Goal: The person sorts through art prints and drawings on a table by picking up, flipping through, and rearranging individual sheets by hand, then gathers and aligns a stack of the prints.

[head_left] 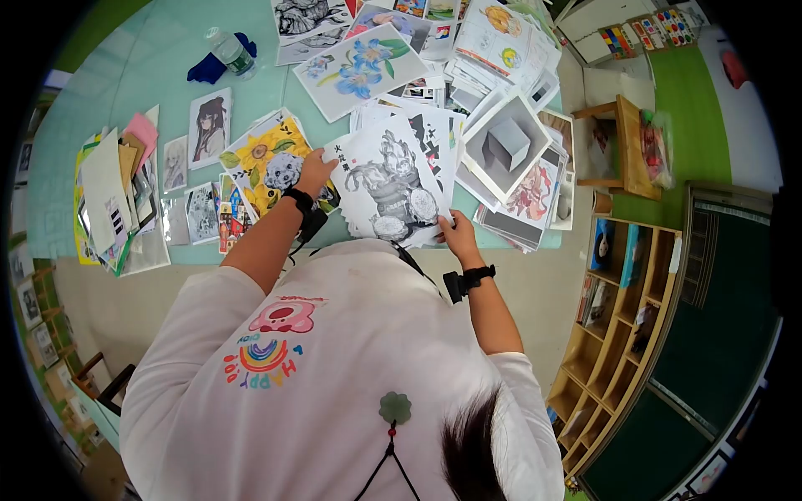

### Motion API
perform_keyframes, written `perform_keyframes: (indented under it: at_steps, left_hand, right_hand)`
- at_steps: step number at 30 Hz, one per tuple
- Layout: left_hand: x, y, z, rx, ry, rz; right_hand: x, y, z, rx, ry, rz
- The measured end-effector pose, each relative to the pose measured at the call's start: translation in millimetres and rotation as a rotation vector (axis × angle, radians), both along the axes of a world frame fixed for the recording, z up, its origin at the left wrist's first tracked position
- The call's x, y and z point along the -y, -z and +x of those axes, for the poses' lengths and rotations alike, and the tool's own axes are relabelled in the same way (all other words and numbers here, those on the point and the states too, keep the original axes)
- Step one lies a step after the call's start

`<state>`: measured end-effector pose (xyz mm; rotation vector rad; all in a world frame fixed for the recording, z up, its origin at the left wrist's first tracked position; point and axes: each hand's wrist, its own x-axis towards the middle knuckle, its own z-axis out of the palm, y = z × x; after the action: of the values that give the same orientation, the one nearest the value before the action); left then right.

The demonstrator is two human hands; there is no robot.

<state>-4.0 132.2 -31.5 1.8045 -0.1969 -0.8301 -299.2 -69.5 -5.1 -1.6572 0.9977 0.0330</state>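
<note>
Plastic bottle, dark-blue cloth together; wooden stool; wooden shelf beside green chalkboard.

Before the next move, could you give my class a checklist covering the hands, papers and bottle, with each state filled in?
1. Left hand on the black-and-white drawing: ok, at its left edge.
2. Right hand on the drawing: ok, near its lower right corner.
3. Only one sheet between the hands: cannot tell; the sheets beneath blend together.
4. Sunflower picture fully uncovered: not ok, the left arm crosses over part of it.
5. Bottle apart from the papers: ok, beside the blue cloth.
6. Papers on the right squared up: not ok, they overlap at different angles.
</note>
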Motion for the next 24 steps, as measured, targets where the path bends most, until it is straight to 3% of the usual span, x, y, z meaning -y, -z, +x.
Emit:
perform_keyframes:
  at_steps: [7,10,13,14,17,21,23,24]
  left_hand:
    - [-16.4,3.7,2.6,0.006,-0.119,-0.127]
    - [-37.1,10.8,11.7,-0.23,-0.281,-0.36]
    - [-72.1,7.5,14.2,0.217,-0.478,-0.222]
    - [-93.6,30.8,23.0,0.395,-0.522,-0.083]
    - [-143.0,20.7,15.4,0.646,-0.645,0.232]
    - [-192.8,40.7,11.5,0.134,-0.673,0.256]
    - [-214.6,74.6,12.4,0.113,-0.602,0.171]
    - [-207.8,44.5,7.5,0.048,-0.57,0.197]
  right_hand:
    - [16.0,6.9,0.9,0.11,-0.004,0.087]
    - [30.2,-6.6,12.9,0.203,0.038,0.191]
    - [38.2,-22.6,42.4,0.244,0.136,0.203]
    - [40.3,-25.5,56.2,0.247,0.143,0.214]
    - [35.6,-35.7,108.2,0.324,0.152,0.294]
    - [7.5,-35.1,192.1,0.407,0.195,0.472]
    - [-8.4,-28.6,232.1,0.378,0.248,0.528]
    - [-12.4,-18.7,248.8,0.395,0.235,0.575]
